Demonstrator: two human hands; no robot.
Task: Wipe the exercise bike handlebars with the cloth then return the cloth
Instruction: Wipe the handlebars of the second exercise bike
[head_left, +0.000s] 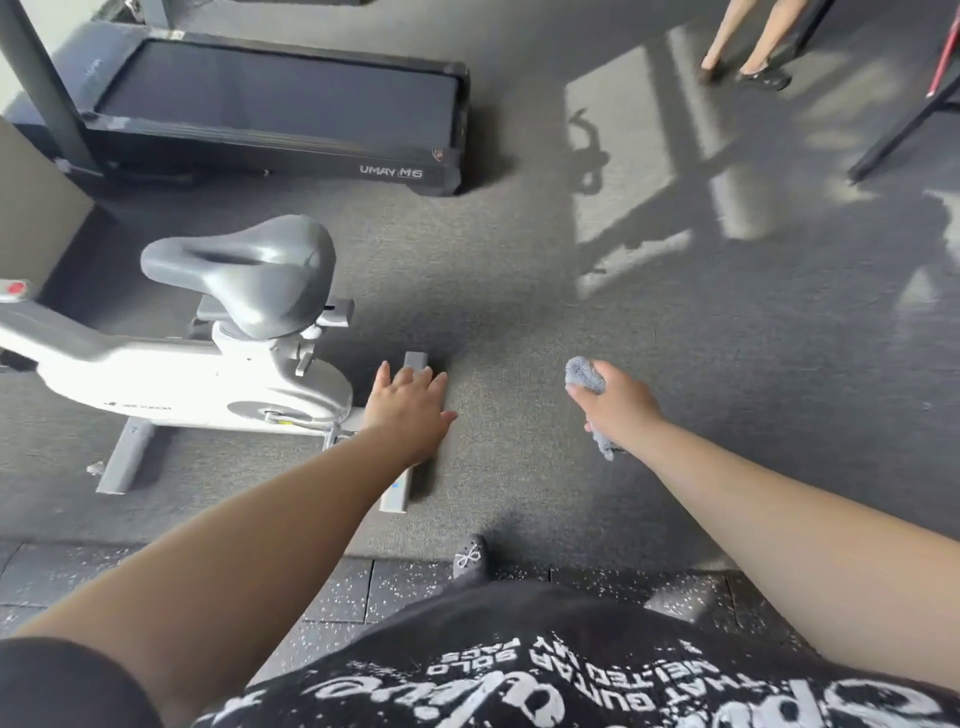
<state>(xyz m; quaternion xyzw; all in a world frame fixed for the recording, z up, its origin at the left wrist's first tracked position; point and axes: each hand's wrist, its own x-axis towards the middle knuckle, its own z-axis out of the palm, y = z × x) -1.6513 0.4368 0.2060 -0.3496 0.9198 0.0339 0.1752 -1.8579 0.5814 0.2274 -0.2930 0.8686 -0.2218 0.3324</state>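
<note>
Right hand (615, 402) fisted around the small grey microfibre cloth (586, 375), at 3 o'clock from the white exercise bike (171, 374). Left hand (408, 402) spread, empty. Cloth looks soft, light, floppy; keep it bunched. Handlebars not visible.

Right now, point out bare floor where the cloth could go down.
Open carpet lies between the bike seat, treadmill and the right hand gripping the cloth. It is crowded around the bike's base bar, under the left hand.
</note>
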